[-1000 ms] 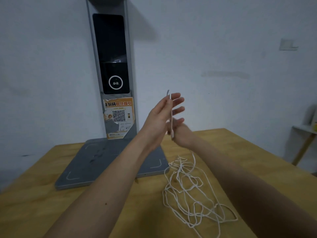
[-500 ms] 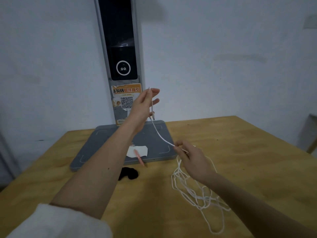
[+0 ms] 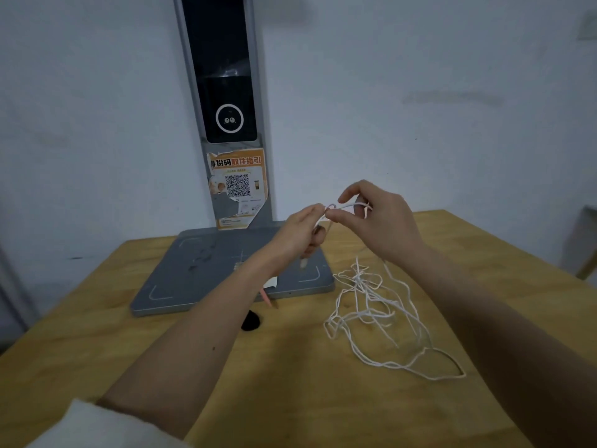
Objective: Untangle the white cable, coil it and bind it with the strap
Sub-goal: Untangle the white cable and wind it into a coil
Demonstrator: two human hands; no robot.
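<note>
The white cable (image 3: 371, 305) lies in a loose tangle on the wooden table, right of centre. One strand rises from it to my hands, held above the table's far side. My left hand (image 3: 302, 229) grips the cable's end section, and the plug end hangs down below its fingers. My right hand (image 3: 376, 221) pinches the cable between thumb and forefinger right beside the left hand, forming a small bend between them. A small black item (image 3: 251, 321), perhaps the strap, lies on the table under my left forearm.
A grey scanner base (image 3: 193, 276) with a tall upright post (image 3: 226, 92) stands at the table's far side against the wall. A pink pen (image 3: 268, 299) and a white paper slip (image 3: 273, 282) lie at the base's front edge. A stool leg shows at far right.
My left hand has come down and to the right; my right hand has risen from the tangle to meet it. The strand between them has shortened into a small bend.
</note>
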